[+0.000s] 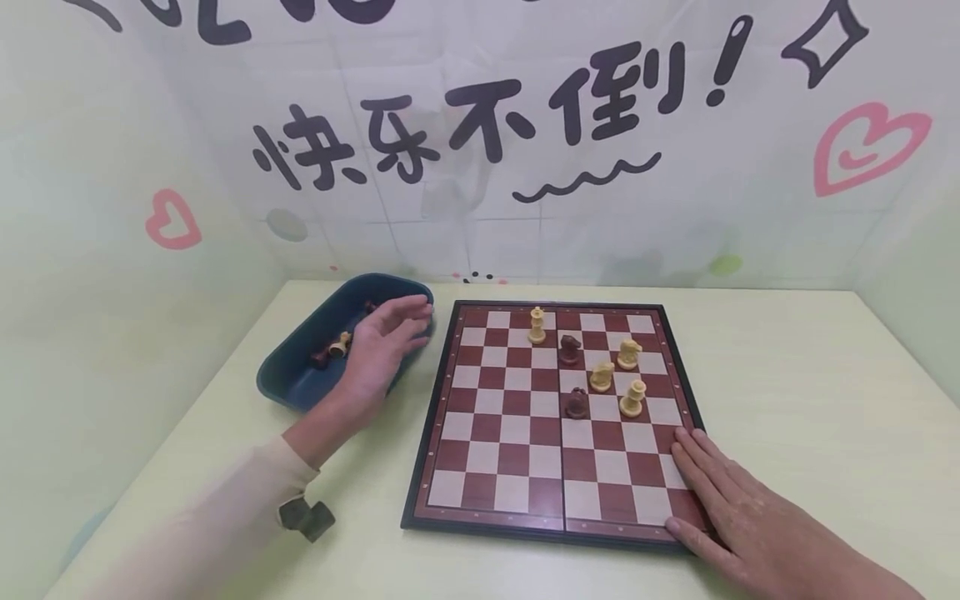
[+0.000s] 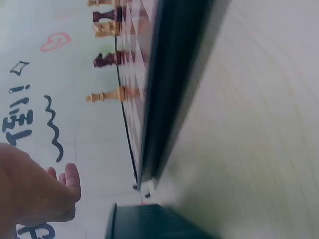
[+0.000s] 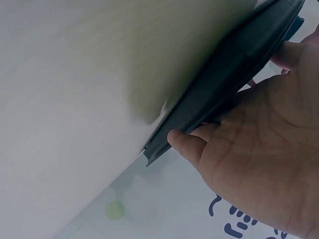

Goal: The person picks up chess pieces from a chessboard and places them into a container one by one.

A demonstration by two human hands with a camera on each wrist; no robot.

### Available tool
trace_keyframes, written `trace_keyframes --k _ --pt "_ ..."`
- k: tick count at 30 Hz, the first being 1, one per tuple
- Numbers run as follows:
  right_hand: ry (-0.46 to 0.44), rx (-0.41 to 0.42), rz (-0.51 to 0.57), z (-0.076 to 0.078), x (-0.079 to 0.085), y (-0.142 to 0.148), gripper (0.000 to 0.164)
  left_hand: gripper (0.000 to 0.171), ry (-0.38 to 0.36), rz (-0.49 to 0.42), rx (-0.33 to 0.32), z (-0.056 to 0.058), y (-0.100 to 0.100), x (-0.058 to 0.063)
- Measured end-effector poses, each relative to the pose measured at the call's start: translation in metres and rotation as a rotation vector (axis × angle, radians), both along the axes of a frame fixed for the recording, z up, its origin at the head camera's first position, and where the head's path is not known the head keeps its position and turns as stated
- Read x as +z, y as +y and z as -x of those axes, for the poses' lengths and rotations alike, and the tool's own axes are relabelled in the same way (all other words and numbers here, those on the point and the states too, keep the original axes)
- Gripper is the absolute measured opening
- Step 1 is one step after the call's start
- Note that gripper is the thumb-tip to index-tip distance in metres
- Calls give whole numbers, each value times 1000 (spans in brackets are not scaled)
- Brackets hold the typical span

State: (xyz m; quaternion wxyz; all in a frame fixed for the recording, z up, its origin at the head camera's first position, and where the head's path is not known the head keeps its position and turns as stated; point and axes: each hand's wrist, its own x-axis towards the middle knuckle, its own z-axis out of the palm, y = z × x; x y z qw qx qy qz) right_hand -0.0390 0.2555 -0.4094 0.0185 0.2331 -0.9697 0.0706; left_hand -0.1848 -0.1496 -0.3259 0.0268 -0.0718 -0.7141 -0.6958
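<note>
My left hand (image 1: 378, 346) hovers over a dark blue bin (image 1: 279, 385), fingers loosely bent, with nothing visible between them. Inside the bin lie a light chess piece (image 1: 340, 345) and a dark one (image 1: 321, 358). Flat along the right edge of the chessboard (image 1: 480, 454) rests my right hand (image 1: 757, 508), its fingertips on the border. Several pieces stand on the board's far half: a light king (image 1: 537, 325), a dark knight (image 1: 570, 350), two light knights (image 1: 628, 354), a light crowned piece (image 1: 633, 398) and a dark piece (image 1: 577, 403).
The board lies on a pale table (image 1: 810, 375), right of the bin. Behind the table hangs a white printed backdrop (image 1: 450, 242) with dark lettering and pink hearts. Pale walls flank both sides.
</note>
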Motion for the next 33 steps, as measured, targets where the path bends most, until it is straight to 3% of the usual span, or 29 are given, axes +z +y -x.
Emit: trace_keyframes --k 6,15,24,33 --pt "2 -1 -4 -1 2 -2 85 37 32 53 -50 -2 18 1" --pt "44 10 -11 -4 3 -1 84 40 22 30 -96 2 40 -4" --pt "35 9 -2 -4 4 -1 84 42 -7 57 -74 16 62 -7" --pt "44 23 -11 -4 2 1 84 42 -72 51 -99 27 77 -10"
